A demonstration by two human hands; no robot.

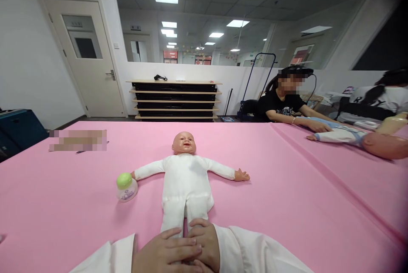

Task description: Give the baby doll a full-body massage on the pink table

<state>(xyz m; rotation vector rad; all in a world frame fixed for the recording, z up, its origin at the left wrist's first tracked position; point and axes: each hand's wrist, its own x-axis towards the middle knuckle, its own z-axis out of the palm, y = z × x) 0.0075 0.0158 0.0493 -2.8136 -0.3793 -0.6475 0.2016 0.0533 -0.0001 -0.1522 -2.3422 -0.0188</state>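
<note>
Pale-walled room, black-and-wood shelving (175, 98) and a door (84, 73) at the back; pink-covered worktop (287, 200) fills the foreground; white-bodied doll (187, 179) lies face-up mid-worktop, arms spread, head away, its long axis running straight off from the person's fingers; both hands sit at its lower legs, right hand (205, 239) reaching slightly farther up, so nearer the trunk; left hand (165, 251) laid across it, fingers long and slightly parted, nothing seen in them; right fingers partly covered, cannot tell whether they grip anything; green-lidded jar (126, 188) stands beyond the left hand, at the end of the doll's near-side arm, touching or not unclear; jar's purple print too small to read; white shirt (390, 98) at far right shows R and Y, the gap between hidden; pale print on a co-worker's black shirt (270, 105) illegible.
</note>
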